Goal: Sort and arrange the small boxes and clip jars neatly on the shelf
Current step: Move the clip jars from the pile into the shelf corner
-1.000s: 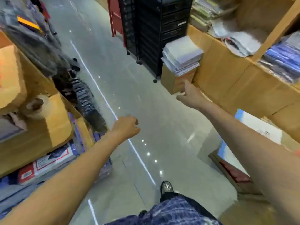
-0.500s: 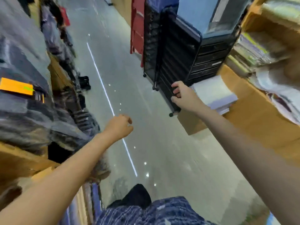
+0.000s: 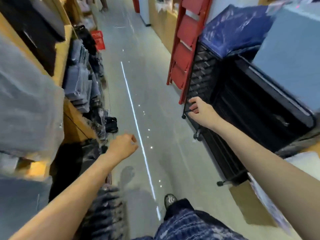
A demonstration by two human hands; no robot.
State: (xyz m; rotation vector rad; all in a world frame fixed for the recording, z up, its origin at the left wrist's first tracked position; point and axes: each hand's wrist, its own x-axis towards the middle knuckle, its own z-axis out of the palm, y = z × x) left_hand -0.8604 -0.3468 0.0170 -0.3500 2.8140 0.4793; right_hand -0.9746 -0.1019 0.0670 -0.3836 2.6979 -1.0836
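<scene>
No small boxes or clip jars show in this view. I look down a shop aisle with both arms stretched forward. My left hand (image 3: 123,148) hovers over the grey floor with its fingers curled in and nothing in it. My right hand (image 3: 201,111) is at the near corner of a black wheeled drawer cart (image 3: 204,78), fingers loosely spread and touching or close to its frame, holding nothing.
A red folded stepladder (image 3: 185,40) leans beside the cart. Another black drawer unit (image 3: 259,104) stands to the right under blue wrapped goods (image 3: 233,28). Wooden shelves (image 3: 60,54) with stacked grey clothing (image 3: 78,80) line the left. A red basket (image 3: 97,39) sits farther down the aisle.
The view has swung forward along the aisle. The paper stack and right shelves have slipped out of sight. My right hand has passed from the cardboard box to the black cart's corner.
</scene>
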